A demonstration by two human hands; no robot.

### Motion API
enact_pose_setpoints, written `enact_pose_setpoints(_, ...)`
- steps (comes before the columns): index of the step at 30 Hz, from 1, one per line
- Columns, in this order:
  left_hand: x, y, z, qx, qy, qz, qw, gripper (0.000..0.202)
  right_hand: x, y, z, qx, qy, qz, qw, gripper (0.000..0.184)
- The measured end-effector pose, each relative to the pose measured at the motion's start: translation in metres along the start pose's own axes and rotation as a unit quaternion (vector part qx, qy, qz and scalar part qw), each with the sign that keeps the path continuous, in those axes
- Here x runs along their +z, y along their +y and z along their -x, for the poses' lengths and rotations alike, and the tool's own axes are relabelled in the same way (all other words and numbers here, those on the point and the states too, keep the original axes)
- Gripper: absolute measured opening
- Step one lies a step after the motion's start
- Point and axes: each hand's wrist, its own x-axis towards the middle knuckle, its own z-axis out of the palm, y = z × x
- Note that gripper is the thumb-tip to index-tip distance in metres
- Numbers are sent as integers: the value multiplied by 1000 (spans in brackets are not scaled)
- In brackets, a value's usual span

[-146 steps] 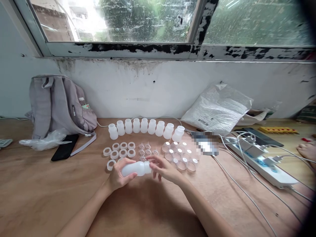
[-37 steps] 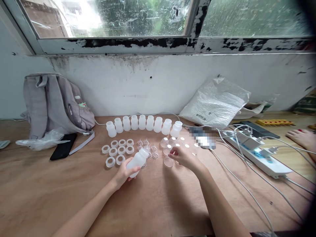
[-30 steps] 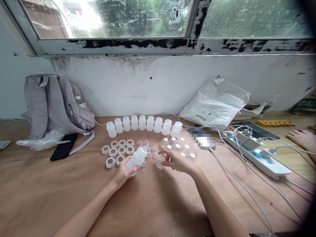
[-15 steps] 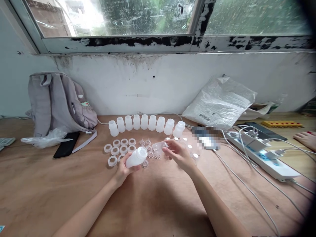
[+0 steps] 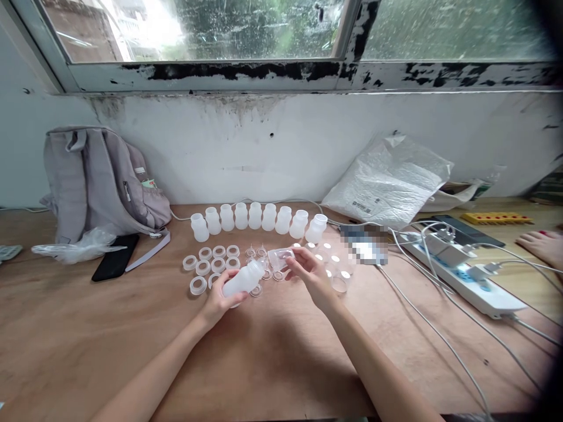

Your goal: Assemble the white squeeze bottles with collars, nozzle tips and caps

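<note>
My left hand (image 5: 216,303) is wrapped round a frosted white baby bottle (image 5: 240,280), tilted with its neck up and to the right. Between the fingers of my right hand (image 5: 313,274) is a clear plastic cap (image 5: 277,258), held on its side just apart from the bottle's neck. Below and between the hands lie several clear nipples (image 5: 277,275), partly hidden. Left of them sit rows of white screw rings (image 5: 203,268). More clear caps (image 5: 339,285) stand behind and right of my right hand. Several frosted bottles (image 5: 254,216) form a curved row behind.
A grey backpack (image 5: 103,181), a black phone (image 5: 115,259) and a crumpled plastic bag (image 5: 81,247) are at the left. On the right are a blurred device (image 5: 364,245), a white power strip (image 5: 466,275) with cables, and a bubble mailer (image 5: 387,181). Another person's hand (image 5: 541,246) rests at the far right.
The bottle in my left hand has tipped further to the right. My right hand has turned the clear cap and moved it slightly left. The view has shifted a little.
</note>
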Motion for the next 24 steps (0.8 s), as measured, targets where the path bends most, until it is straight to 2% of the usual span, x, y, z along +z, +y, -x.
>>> enact_pose_setpoints(6, -5, -4, -2, 9, 6, -7, 1000, 41, 5, 9, -2, 37, -6, 28, 999, 31)
enact_pose_setpoints(12, -8, -5, -2, 9, -30, -10, 999, 40, 9, 15, -2, 73, -46, 15, 996, 33)
enact_pose_setpoints(24, -10, -4, -1, 38, -13, -9, 999, 41, 15, 18, 1, 110, -60, -1, 992, 32)
